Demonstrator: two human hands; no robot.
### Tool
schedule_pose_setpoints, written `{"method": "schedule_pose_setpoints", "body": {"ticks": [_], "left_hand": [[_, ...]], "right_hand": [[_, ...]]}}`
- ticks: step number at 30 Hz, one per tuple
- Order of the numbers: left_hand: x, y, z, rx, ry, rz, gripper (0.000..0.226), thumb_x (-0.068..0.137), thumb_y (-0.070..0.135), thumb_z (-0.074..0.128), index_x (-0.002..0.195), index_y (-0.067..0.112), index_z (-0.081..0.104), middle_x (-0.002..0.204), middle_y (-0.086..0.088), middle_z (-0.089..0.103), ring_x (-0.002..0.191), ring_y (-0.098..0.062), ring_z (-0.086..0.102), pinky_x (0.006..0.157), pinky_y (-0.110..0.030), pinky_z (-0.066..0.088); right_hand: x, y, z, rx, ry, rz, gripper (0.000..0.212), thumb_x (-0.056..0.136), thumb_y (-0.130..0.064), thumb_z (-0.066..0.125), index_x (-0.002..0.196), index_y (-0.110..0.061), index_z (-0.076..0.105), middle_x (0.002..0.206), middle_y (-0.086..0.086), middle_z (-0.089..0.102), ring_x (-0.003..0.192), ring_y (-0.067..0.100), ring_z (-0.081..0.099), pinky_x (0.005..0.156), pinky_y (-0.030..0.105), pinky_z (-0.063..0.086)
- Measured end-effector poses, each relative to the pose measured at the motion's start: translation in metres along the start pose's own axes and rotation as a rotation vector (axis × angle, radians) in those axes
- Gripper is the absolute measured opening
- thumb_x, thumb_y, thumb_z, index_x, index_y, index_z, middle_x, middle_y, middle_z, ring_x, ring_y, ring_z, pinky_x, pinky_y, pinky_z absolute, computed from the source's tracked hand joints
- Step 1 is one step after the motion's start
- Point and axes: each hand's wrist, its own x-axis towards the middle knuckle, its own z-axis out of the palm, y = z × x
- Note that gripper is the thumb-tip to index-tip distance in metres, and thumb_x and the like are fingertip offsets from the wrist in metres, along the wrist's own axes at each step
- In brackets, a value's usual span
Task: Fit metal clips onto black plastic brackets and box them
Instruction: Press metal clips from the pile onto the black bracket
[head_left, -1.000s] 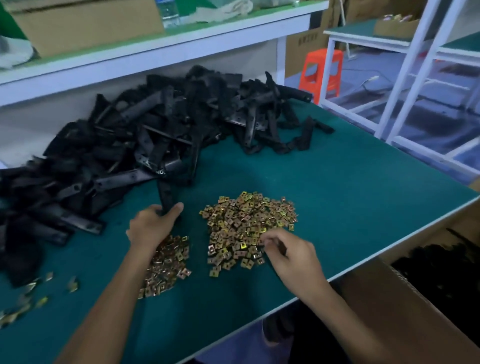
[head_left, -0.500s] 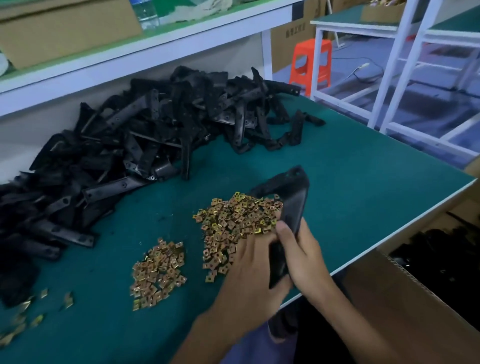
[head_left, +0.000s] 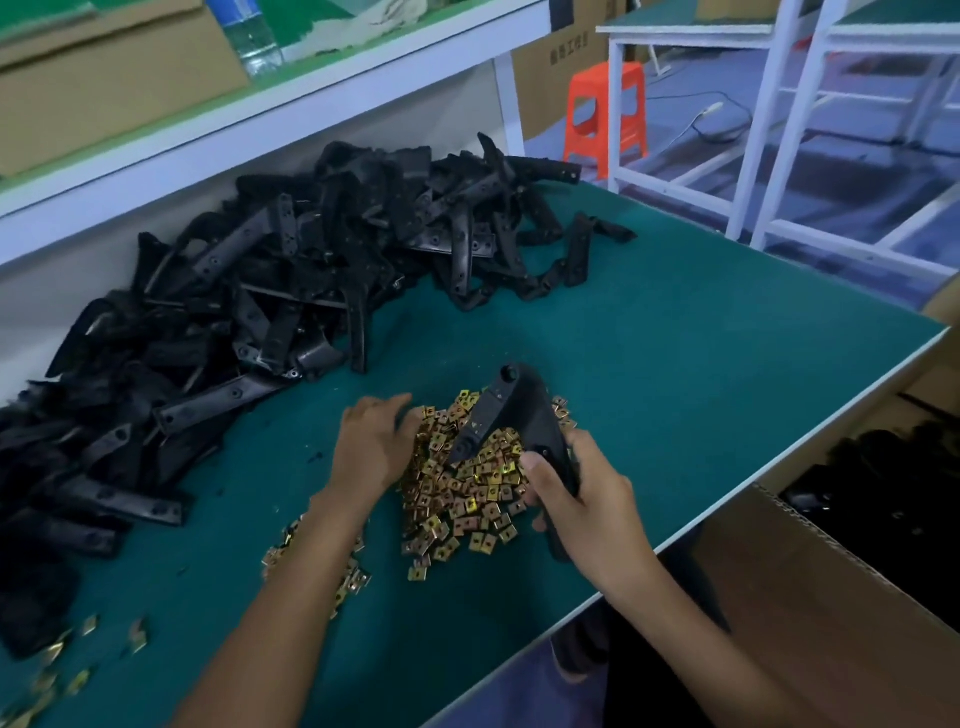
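Observation:
My right hand (head_left: 587, 499) grips a black plastic bracket (head_left: 519, 415) by its lower end and holds it tilted over a heap of gold metal clips (head_left: 467, 493) on the green table (head_left: 701, 374). My left hand (head_left: 371, 447) rests on the left edge of that heap, fingers reaching into the clips; whether it pinches one is hidden. A smaller heap of clips (head_left: 353, 571) lies partly under my left forearm. A big pile of black brackets (head_left: 249, 312) covers the table's back left.
A cardboard box (head_left: 810, 587) with dark brackets inside stands below the table's right edge. Loose clips (head_left: 67, 654) lie at the front left. A white shelf (head_left: 270, 119) runs behind the pile. An orange stool (head_left: 605, 111) and white racks stand beyond.
My left hand picked a bracket from the pile and passed it to my right hand. The left hand has now moved onto the clip heap, while the right keeps the bracket over it.

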Motion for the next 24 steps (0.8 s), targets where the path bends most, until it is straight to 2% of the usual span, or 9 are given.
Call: {"method": "schedule_pose_setpoints", "body": {"ticks": [3, 5, 7, 9, 12, 16, 19, 22, 24], "left_hand": [[0.008, 0.004, 0.004, -0.007, -0.051, 0.036, 0.036, 0.103, 0.036, 0.052, 0.133, 0.02, 0.064, 0.123, -0.013, 0.06, 0.121, -0.031, 0.052, 0.107, -0.041, 0.041], [0.01, 0.007, 0.003, -0.042, -0.037, 0.059, 0.024, 0.101, 0.031, 0.057, 0.12, 0.021, 0.069, 0.111, -0.005, 0.061, 0.111, -0.025, 0.056, 0.096, -0.035, 0.043], [0.011, 0.01, 0.002, -0.053, -0.01, 0.05, 0.011, 0.099, 0.027, 0.061, 0.106, 0.022, 0.066, 0.102, 0.002, 0.061, 0.102, -0.02, 0.058, 0.085, -0.03, 0.041], [0.009, 0.011, 0.001, -0.114, 0.027, 0.017, 0.005, 0.099, 0.026, 0.06, 0.102, 0.023, 0.06, 0.094, 0.008, 0.061, 0.095, -0.017, 0.058, 0.078, -0.028, 0.039], [0.001, 0.009, -0.005, -0.274, 0.079, 0.005, 0.011, 0.098, 0.033, 0.063, 0.105, 0.025, 0.059, 0.089, 0.013, 0.063, 0.085, -0.01, 0.062, 0.066, -0.022, 0.04], [-0.012, 0.001, -0.017, -0.465, 0.055, -0.039, 0.012, 0.095, 0.042, 0.067, 0.102, 0.032, 0.067, 0.088, 0.011, 0.073, 0.085, -0.002, 0.067, 0.073, -0.024, 0.049], [-0.021, -0.009, -0.023, -0.53, 0.068, -0.116, 0.012, 0.091, 0.043, 0.072, 0.097, 0.033, 0.07, 0.082, 0.013, 0.074, 0.078, -0.001, 0.068, 0.073, -0.024, 0.051], [-0.029, -0.016, -0.026, -0.729, 0.072, -0.249, 0.02, 0.087, 0.033, 0.078, 0.102, 0.022, 0.07, 0.064, 0.006, 0.069, 0.056, -0.006, 0.062, 0.054, -0.022, 0.051], [-0.033, -0.019, -0.028, -0.859, 0.065, -0.315, 0.021, 0.086, 0.027, 0.079, 0.101, 0.014, 0.072, 0.062, 0.004, 0.069, 0.054, -0.006, 0.062, 0.052, -0.019, 0.051]], "right_hand": [[-0.001, -0.001, 0.0, -0.021, -0.002, 0.002, 0.03, 0.09, -0.063, 0.054, 0.103, -0.036, 0.054, 0.076, -0.007, 0.073, 0.053, 0.011, 0.068, 0.052, 0.021, 0.05], [-0.001, -0.003, 0.0, -0.044, -0.004, 0.011, 0.034, 0.089, -0.064, 0.054, 0.104, -0.033, 0.054, 0.076, -0.006, 0.073, 0.053, 0.011, 0.068, 0.051, 0.022, 0.05], [-0.001, -0.002, 0.0, -0.089, -0.017, 0.014, 0.03, 0.094, -0.057, 0.056, 0.105, -0.03, 0.055, 0.075, -0.004, 0.072, 0.053, 0.01, 0.067, 0.052, 0.025, 0.052], [-0.001, 0.0, -0.001, -0.107, -0.025, 0.01, 0.024, 0.096, -0.052, 0.057, 0.105, -0.029, 0.055, 0.076, -0.003, 0.072, 0.053, 0.01, 0.067, 0.052, 0.024, 0.052], [-0.001, 0.0, -0.001, -0.109, -0.027, 0.011, 0.022, 0.097, -0.05, 0.058, 0.104, -0.03, 0.056, 0.078, -0.005, 0.072, 0.054, 0.009, 0.067, 0.051, 0.02, 0.05], [-0.001, 0.0, -0.001, -0.097, -0.035, 0.019, 0.02, 0.096, -0.051, 0.058, 0.104, -0.032, 0.055, 0.082, -0.013, 0.072, 0.058, 0.011, 0.069, 0.054, 0.025, 0.056], [-0.002, -0.002, 0.0, -0.101, -0.033, 0.022, 0.016, 0.097, -0.049, 0.059, 0.101, -0.034, 0.055, 0.08, -0.016, 0.072, 0.056, 0.009, 0.069, 0.05, 0.018, 0.05], [-0.001, -0.003, 0.001, -0.123, -0.045, 0.028, 0.016, 0.097, -0.049, 0.058, 0.099, -0.033, 0.054, 0.078, -0.018, 0.071, 0.055, 0.009, 0.069, 0.05, 0.017, 0.049], [-0.001, -0.004, 0.003, -0.147, -0.066, 0.02, 0.017, 0.097, -0.049, 0.058, 0.098, -0.033, 0.053, 0.079, -0.017, 0.072, 0.055, 0.008, 0.069, 0.05, 0.019, 0.05]]}}
